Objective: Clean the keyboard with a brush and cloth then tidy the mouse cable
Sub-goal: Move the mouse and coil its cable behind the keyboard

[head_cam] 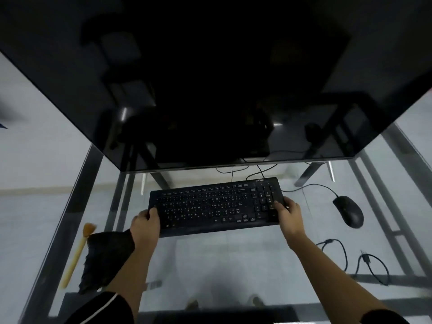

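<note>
Head cam looking down at a glass desk (233,265), so going from the left: a brush (77,251) with a pale wooden handle and orange-ish bristles lies at the desk's left edge, bristles pointing away from the person. Just right of it, touching or overlapping the handle, is a dark cloth (105,260), partly tucked under the left forearm. Left hand (146,224) is gripping the left end of the black keyboard (215,205), thumb on top by the edge keys, fingers curled around the side. Keyboard sits mid-desk in front of a big dark monitor (210,78) that's switched off. Right hand (288,212) clamps the right end by the numpad the same way. Further right a black mouse (349,211) rests on the glass, well apart from the keyboard, its cable (311,185) trailing back toward the monitor. Nearer the person on the right, a couple of loose black cables (374,267) lie in loops
</note>
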